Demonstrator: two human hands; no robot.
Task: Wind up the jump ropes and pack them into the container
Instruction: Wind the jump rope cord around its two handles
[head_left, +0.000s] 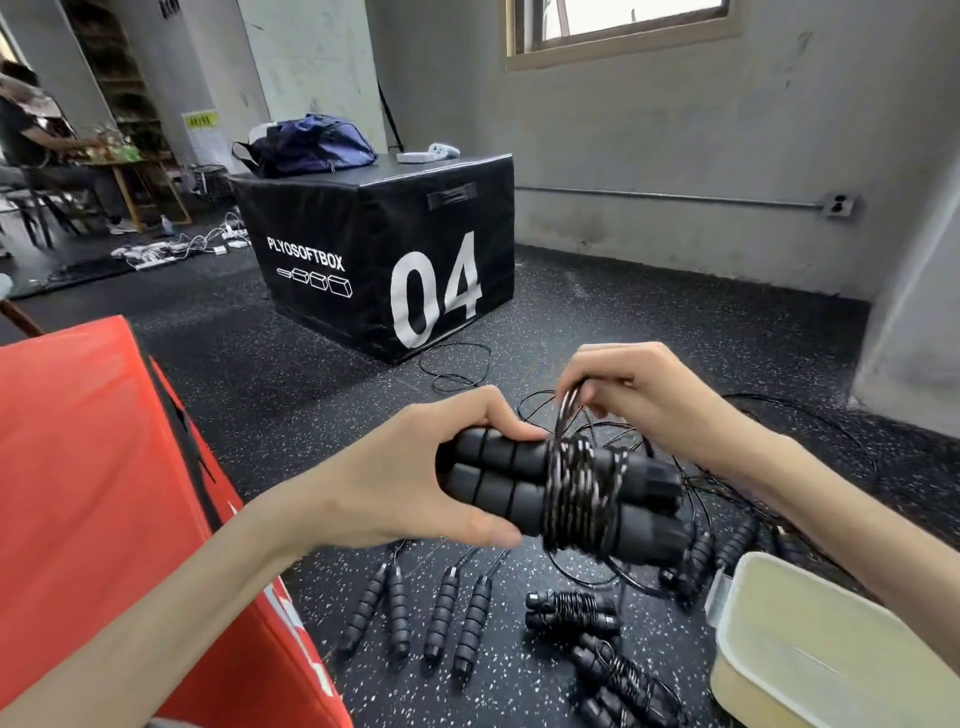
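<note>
Winding stage: two black foam handles (498, 480) are held side by side, with cord (576, 493) wrapped round their middle.
Left hand (415, 473): curled round the handles' left end, thumb underneath, fingers over the top.
Right hand (639, 395): fingers pinched on a loop of the cord, held just above the bundle's right half.
Wound ropes (574, 613): two or three finished bundles are laid on the speckled floor (311, 395), just left of the container.
Container (831, 649): pale tub, bottom right, nothing seen inside.
Loose ropes (421, 613): handles lined up below the hands, cords tangled behind.
Background: black box (384, 254) marked 04, red box (104, 493) at left.
</note>
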